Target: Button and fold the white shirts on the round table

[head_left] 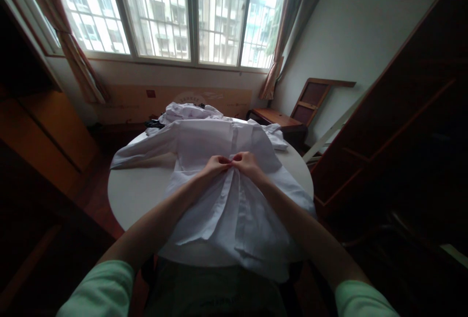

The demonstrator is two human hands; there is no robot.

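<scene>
A white button-up shirt lies spread front-up on a round white table, its hem hanging over the near edge and one sleeve stretched out to the left. My left hand and my right hand meet at the middle of the shirt front, each pinching one edge of the button placket. The fingertips of both hands almost touch each other. The lower part of the placket hangs apart below my hands.
A heap of crumpled white clothes lies at the table's far side, with a dark item beside it. A wooden side table stands at the right, dark wardrobes flank both sides, and a barred window fills the back wall.
</scene>
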